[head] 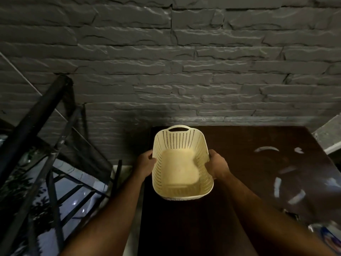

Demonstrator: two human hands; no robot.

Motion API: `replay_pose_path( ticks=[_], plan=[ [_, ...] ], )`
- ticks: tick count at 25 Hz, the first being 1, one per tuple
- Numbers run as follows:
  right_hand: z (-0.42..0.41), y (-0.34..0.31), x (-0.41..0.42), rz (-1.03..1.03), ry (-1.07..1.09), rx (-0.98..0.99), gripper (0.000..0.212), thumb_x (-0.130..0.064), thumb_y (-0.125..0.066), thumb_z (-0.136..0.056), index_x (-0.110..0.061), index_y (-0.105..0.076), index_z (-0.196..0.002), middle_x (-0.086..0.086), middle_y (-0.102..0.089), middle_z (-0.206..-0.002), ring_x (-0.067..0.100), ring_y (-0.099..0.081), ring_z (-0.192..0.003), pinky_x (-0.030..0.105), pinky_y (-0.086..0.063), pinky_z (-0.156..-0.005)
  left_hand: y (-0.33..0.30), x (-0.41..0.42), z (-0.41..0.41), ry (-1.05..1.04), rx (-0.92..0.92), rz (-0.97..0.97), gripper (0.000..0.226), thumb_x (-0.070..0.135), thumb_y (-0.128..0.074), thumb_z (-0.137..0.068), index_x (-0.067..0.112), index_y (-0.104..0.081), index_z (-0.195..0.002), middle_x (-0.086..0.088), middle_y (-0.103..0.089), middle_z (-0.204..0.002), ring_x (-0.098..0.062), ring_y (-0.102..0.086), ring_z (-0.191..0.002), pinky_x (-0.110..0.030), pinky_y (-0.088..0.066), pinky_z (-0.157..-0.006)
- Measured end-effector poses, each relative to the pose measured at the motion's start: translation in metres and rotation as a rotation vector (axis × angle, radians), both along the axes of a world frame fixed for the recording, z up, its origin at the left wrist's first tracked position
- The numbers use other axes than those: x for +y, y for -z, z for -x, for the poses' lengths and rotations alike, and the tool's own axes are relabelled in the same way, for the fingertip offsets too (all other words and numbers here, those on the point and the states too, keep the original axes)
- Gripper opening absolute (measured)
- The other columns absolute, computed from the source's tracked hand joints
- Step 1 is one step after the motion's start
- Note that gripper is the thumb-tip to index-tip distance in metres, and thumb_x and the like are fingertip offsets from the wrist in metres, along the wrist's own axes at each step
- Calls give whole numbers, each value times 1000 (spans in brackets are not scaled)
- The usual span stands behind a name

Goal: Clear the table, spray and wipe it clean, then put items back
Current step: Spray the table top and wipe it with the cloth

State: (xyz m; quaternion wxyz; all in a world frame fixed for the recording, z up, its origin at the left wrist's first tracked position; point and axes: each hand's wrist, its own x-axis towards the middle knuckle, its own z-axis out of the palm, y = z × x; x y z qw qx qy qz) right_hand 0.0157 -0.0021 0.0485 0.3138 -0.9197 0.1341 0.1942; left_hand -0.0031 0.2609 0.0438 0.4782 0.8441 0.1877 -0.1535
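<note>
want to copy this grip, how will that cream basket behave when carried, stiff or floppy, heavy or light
The basket probably stays stiff: its perforated plastic walls keep their shape with the left hand and the right hand gripping its long sides. It is likely light, since it looks empty and the walls look thin. The smooth plastic could slip, so the handle cut-out at the far end may hold better.

Dark brown glossy worktop (239, 182), set against a grey stone-pattern wall (166, 61). Pale curved reflections show on its right half. At the near right corner lies a blurred item with blue print (328, 235), not identifiable. Whether the cream basket (181, 163) touches the surface cannot be determined.
</note>
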Motion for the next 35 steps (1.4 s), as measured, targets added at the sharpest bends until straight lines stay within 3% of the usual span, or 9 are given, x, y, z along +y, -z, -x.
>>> replay_pose_path(
  ticks=[7, 15, 24, 30, 35],
  plan=[
    [-56, 12, 23, -21, -27, -27, 41, -13, -55, -84, -22, -54, -124, 5, -68, -111, 29, -65, -100, 40, -57, -81, 4, 13, -49, -98, 42, -50, 43, 15, -46, -97, 21, -47, -139, -6, -55, -134, -22, -54, -117, -29, -44, -78],
    [-93, 25, 33, -43, -16, -24, 42, -14, -57, -85, -25, -54, -125, 3, -68, -112, 27, -66, -99, 43, -59, -82, 6, 22, -91, -106, 42, -127, 41, 26, -47, -97, 28, -47, -138, -3, -55, -135, -22, -54, -120, -46, -48, -96],
    [-107, 30, 34, -32, 35, -33, 41, -19, -53, -85, -27, -54, -126, 4, -69, -110, 28, -68, -96, 48, -59, -81, 10, 18, -107, -78, 5, -145, 42, 24, -44, -100, 25, -42, -142, -6, -52, -139, -23, -51, -123, -34, -43, -90],
    [-108, 27, 34, -56, 31, -19, 40, -20, -54, -86, -28, -52, -125, 5, -69, -111, 28, -67, -98, 48, -59, -83, 15, 17, -109, -70, -10, -159, 42, 27, -43, -100, 25, -42, -142, -5, -51, -139, -23, -49, -125, -37, -43, -94],
    [-104, 20, 30, -58, -22, -54, 64, -30, -63, -85, -21, -36, -142, 10, -68, -119, 32, -67, -105, 49, -56, -89, 17, 14, -106, -76, 20, -208, 55, 43, -44, -97, 24, -32, -147, -9, -48, -142, -29, -47, -127, -47, -42, -101]
  ],
)
